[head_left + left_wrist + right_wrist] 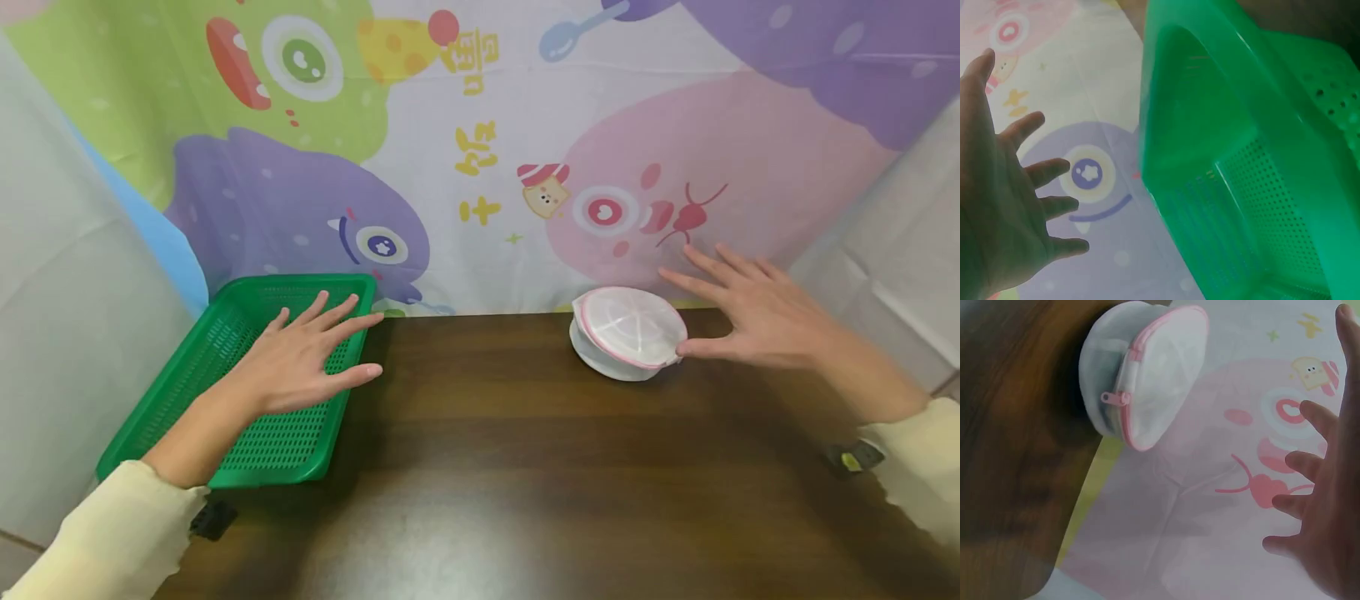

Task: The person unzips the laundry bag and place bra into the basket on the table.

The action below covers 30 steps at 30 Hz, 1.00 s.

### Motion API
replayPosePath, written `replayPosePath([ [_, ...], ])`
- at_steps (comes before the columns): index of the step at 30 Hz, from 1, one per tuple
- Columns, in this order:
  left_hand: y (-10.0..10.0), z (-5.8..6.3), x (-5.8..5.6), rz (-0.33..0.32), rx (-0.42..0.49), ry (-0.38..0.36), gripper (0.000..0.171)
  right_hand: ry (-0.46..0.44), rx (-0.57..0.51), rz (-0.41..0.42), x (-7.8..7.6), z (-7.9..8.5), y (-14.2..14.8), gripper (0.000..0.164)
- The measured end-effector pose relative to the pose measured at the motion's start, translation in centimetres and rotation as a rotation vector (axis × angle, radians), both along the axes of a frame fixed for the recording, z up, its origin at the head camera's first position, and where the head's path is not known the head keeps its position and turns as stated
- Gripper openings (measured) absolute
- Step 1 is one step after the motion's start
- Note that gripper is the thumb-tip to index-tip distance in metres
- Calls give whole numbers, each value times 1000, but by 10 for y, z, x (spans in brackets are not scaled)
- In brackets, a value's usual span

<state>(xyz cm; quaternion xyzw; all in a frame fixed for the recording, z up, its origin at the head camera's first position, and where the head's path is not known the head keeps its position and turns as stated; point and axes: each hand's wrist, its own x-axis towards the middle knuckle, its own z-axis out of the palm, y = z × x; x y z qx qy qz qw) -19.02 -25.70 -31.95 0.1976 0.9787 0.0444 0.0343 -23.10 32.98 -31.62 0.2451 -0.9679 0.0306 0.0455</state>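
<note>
With fingers spread, my left hand (296, 358) hovers over the green plastic basket (341, 421) at the left of the table. In the left wrist view that hand (1007, 194) holds nothing, and the basket's wall (1269, 125) rises beside it. A round white mesh laundry bag (633, 325) with pink zipper trim stands toward the back right. My right hand (765, 317) is just right of the bag, fingers spread, its thumb overlapping the bag's edge in the head view. The right wrist view shows the bag (1169, 369) apart from the hand (1329, 487), its pink zipper pull (1113, 398) visible.
Behind the dark wooden table (480, 450) hangs a cloth (510, 275) printed with cartoon monsters. Pale panels (60, 275) border the space on both sides. Perforated walls and floor show inside the basket.
</note>
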Motion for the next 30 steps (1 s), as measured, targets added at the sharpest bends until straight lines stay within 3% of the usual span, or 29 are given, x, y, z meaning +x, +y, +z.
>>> replayPosePath([
  [12, 18, -4, -3, 18, 84, -22, 78, 0, -43, -19, -2, -7, -7, 101],
  [21, 35, -4, -11, 1, 161, -59, 77, -14, -181, -55, -1, -20, -10, 97],
  [30, 47, -8, -14, -2, 182, -73, 77, -50, -237, -91, -3, -29, -8, 95],
])
